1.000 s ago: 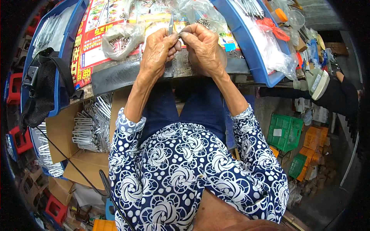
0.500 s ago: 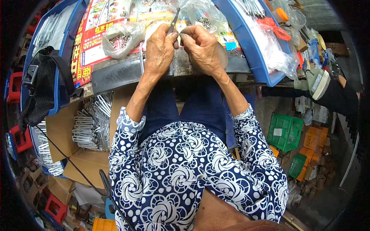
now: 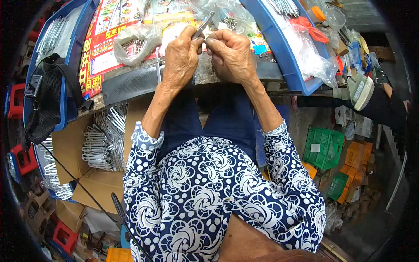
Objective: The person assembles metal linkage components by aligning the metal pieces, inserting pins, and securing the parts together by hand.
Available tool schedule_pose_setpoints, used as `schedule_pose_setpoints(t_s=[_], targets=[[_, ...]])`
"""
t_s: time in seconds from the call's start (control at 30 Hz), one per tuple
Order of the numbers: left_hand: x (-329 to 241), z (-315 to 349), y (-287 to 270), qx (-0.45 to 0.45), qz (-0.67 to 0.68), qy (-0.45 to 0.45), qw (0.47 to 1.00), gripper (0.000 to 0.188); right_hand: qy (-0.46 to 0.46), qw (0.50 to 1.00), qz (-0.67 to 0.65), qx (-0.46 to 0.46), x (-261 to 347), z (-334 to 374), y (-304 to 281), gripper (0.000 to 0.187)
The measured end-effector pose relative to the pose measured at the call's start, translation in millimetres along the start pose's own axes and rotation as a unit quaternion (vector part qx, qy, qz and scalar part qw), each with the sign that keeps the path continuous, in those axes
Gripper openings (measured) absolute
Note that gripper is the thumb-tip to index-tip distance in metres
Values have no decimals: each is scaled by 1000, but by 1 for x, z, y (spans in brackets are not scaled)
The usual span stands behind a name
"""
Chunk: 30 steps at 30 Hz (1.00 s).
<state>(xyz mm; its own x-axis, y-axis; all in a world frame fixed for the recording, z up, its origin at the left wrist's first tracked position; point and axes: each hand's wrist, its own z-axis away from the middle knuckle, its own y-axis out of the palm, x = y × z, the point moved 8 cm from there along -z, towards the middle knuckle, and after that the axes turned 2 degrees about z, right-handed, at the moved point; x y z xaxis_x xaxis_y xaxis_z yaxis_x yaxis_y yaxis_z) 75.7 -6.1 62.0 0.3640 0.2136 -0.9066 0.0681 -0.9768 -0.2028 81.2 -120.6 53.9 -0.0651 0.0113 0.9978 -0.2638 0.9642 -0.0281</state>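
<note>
Over the near edge of the worktable, my left hand [image 3: 182, 56] is closed around a slim grey metal strip [image 3: 204, 27] whose narrow end, seemingly with a hole, points up and right. My right hand [image 3: 232, 54] is beside it, thumb and forefinger pinched close to the strip's lower part. Whatever is between those fingertips is too small to make out. Close to my left wrist, a thin silver metal strip [image 3: 158, 65] lies at the table edge. Clear plastic bags with small metal parts [image 3: 134, 45] lie left of my hands and beyond the right one [image 3: 230, 22].
Blue trays with metal strips stand at left [image 3: 74, 48] and right [image 3: 301, 72]. A black mesh bag with straps [image 3: 48, 91] hangs over the left tray. Below the table sits a cardboard box [image 3: 70, 153] of silver metal pieces [image 3: 104, 142]. Green crates [image 3: 323, 148] stand lower right.
The grey strip has tilted further right in my left hand. My right hand has shifted slightly right, its fingers still pinched near the strip.
</note>
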Motion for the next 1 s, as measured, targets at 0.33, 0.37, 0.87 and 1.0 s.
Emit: schedule_pose_setpoints(t_s=[0.33,0.37,0.87,1.0], targets=[[7,4,9,28,182,-94,978,10,-54,996,46,-53,9,9,-4,9],[8,5,10,34,204,-112,972,11,-62,995,62,-53,9,10,-4,9],[27,12,21,94,305,-229,920,14,-16,983,181,-22,10,6,-2,13],[31,13,22,109,349,-252,896,13,37,993,113,-22,-7,1,-6,10]])
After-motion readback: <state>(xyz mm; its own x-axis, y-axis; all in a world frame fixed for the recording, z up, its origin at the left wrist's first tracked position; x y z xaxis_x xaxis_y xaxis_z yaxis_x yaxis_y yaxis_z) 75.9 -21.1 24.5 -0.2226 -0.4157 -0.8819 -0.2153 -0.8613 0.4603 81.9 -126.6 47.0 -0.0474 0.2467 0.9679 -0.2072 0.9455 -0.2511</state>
